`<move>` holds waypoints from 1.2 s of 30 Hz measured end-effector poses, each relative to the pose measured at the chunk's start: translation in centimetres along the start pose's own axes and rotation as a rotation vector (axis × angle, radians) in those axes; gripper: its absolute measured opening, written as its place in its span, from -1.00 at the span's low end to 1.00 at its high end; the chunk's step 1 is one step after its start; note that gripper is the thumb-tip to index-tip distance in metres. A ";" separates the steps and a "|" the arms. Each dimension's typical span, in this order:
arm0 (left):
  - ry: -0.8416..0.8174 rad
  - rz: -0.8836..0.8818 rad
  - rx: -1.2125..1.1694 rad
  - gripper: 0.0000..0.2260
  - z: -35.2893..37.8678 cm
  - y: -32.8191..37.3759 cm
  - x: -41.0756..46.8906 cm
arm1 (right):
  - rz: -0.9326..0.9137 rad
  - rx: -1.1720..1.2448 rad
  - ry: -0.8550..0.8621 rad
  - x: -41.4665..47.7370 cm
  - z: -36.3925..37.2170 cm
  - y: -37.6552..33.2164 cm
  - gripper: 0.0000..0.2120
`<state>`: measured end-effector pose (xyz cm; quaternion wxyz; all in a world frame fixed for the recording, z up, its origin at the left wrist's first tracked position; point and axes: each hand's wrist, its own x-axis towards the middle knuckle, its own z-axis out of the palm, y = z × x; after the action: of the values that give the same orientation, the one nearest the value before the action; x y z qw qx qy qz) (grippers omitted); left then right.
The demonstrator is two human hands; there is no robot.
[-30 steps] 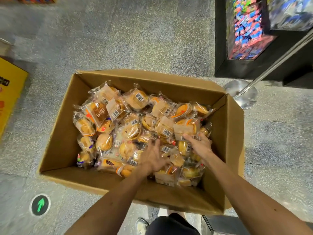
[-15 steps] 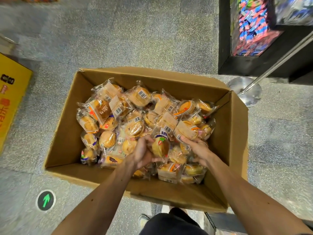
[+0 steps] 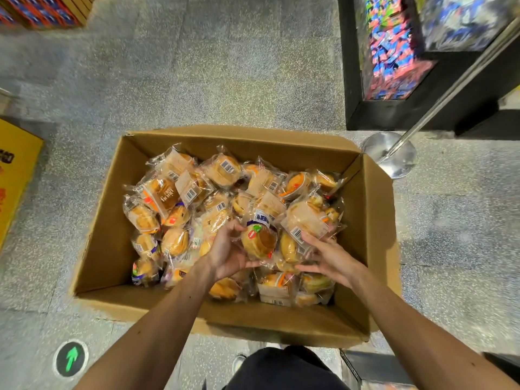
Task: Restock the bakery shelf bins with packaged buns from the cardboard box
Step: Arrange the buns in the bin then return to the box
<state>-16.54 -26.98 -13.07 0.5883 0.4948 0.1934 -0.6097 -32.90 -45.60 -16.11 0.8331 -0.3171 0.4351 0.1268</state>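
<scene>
Bun (image 3: 259, 240) stands upright in our left grip (image 3: 228, 254) inside the box (image 3: 109, 220), right grip (image 3: 329, 257) wide just beside it.

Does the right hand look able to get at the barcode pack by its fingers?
Probably yes. The right hand is open, its fingertips at the near edge of the pack. The pack lies on top in the box, uncovered; the left hand grips another bun beside it.
</scene>
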 end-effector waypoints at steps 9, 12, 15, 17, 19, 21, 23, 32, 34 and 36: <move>-0.230 0.042 0.106 -0.26 1.6 2.4 -5.3 | -0.086 0.181 -0.149 -5.7 1.7 -1.0 -0.08; -0.338 0.049 0.139 -0.44 1.9 3.0 -7.7 | -0.176 0.136 -0.144 -9.0 3.5 -0.9 -0.15; -0.451 0.066 0.154 -0.56 2.5 4.1 -9.9 | -0.273 0.074 -0.080 -12.8 5.1 -0.9 -0.15; -0.540 0.077 0.215 -0.59 3.0 4.9 -12.1 | -0.348 0.079 0.002 -15.4 6.1 0.3 -0.18; -0.614 0.100 0.319 -0.64 3.7 5.3 -14.0 | -0.431 0.134 0.105 -17.9 7.0 2.0 -0.23; -0.617 0.100 0.387 -0.65 3.9 5.4 -15.5 | -0.518 0.175 0.116 -20.7 8.0 3.9 -0.22; -0.635 0.067 0.392 -0.51 4.4 5.4 -17.0 | -0.583 0.160 0.096 -24.0 9.2 5.9 -0.24; -0.818 0.130 0.807 -0.60 13.2 -2.1 -26.8 | -0.900 0.231 0.457 -39.5 10.2 17.0 -0.13; -0.887 0.126 0.856 -0.56 15.1 -5.2 -28.6 | -0.967 0.280 0.541 -43.0 10.0 20.6 -0.27; -0.985 0.139 0.900 -0.58 17.1 -8.8 -30.4 | -1.034 0.309 0.606 -46.6 10.2 24.7 -0.53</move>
<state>-36.51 -22.94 16.56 0.3819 0.3673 -0.4030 -0.7462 -65.84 -17.12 15.42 0.6624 -0.3847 0.4556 -0.4534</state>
